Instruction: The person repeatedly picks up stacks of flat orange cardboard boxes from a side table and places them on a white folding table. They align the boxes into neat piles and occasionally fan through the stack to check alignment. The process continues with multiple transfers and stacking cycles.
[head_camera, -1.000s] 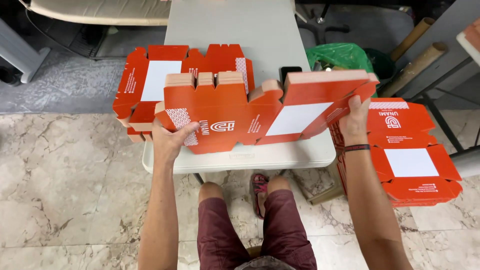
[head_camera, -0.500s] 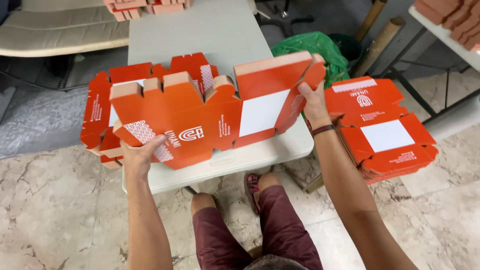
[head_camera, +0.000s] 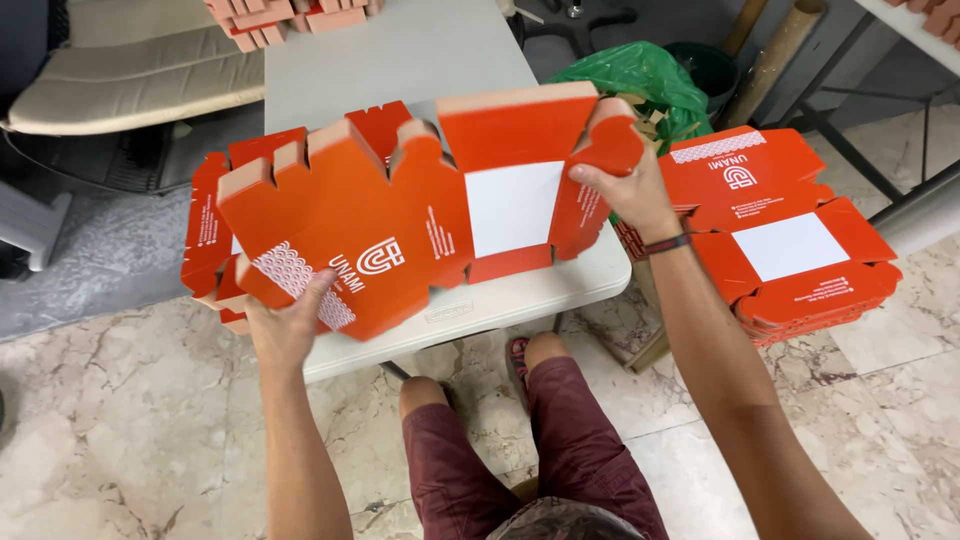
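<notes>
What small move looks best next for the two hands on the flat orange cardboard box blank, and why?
Probably fold the right-end flap further inward. The right hand already curls that flap over at the edge of the flat orange cardboard box blank, while the left hand steadies the lower left corner. The rest of the blank lies unfolded above the white folding table, so this flap seems the one in progress.

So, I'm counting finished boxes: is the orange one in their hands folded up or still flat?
Mostly flat: the orange box blank is spread wide between both hands, only its right end flap bent.

Head view looks steeply down, close over table (head_camera: 400, 60)
</notes>
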